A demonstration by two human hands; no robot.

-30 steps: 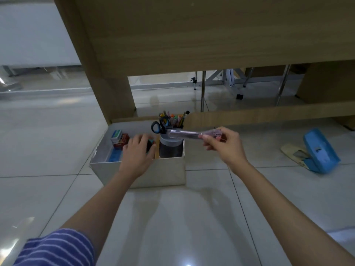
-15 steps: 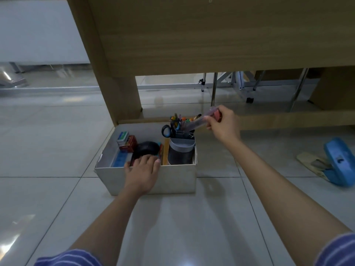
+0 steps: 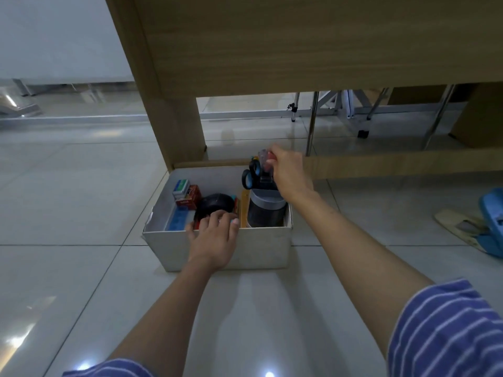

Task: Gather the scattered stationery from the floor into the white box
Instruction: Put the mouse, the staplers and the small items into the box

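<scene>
A white box [image 3: 261, 244] was seen on the tiled floor [image 3: 68, 213], set against the foot of a wooden desk [image 3: 272, 44]. The left hand [image 3: 213, 239] was laid over the near wall of the box, its fingers curled over the rim and reaching just inside. Just beyond those fingers a black tape roll [image 3: 216, 204] was lodged in the box, with a red carton [image 3: 190, 198] and a small blue-topped pack [image 3: 181, 186] to its left. A yellow ruler [image 3: 245, 208] was stood on edge between the roll and a dark pen cup [image 3: 266, 210], which was placed in the right part of the box. Black-handled scissors [image 3: 251, 174] were stood in the cup. The right hand [image 3: 288, 172] was held above the cup, its fingers closed on a clear, pinkish object [image 3: 265, 159], blurred, with a red end; what it was could not be told. Far to the right, well apart from the box, a blue hole punch [image 3: 491, 221] was left on the floor at the frame's edge.
</scene>
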